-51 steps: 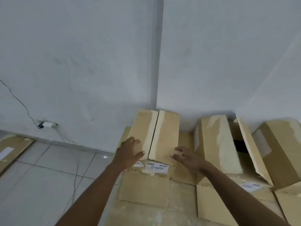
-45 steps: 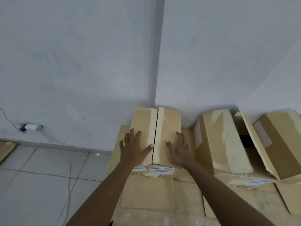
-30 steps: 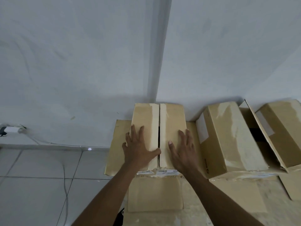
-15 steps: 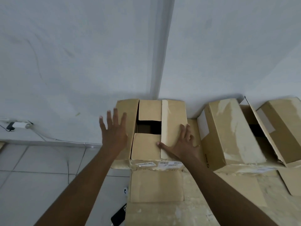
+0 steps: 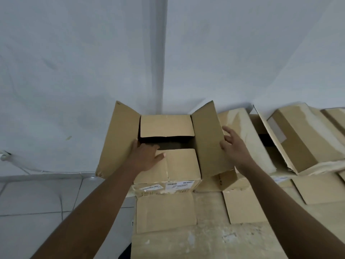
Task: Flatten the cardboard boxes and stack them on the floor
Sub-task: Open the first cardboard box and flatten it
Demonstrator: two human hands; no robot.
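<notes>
Box [image 5: 164, 187], L grip [image 5: 144, 157] curled on near flap [image 5: 181, 163], R grip [image 5: 233, 146] spread at R flap [image 5: 207, 137]

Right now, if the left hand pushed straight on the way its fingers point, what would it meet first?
The left hand points into the open box's dark gap; beyond it, probably the far inner flap, though depth is unclear.

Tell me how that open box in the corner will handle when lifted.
Probably light: the gap in the open box shows only darkness, no visible contents. Likely floppy: its long flap stands loose beside the right hand and would swing. It may skid rather than tip, sitting low on flattened cardboard.
</notes>
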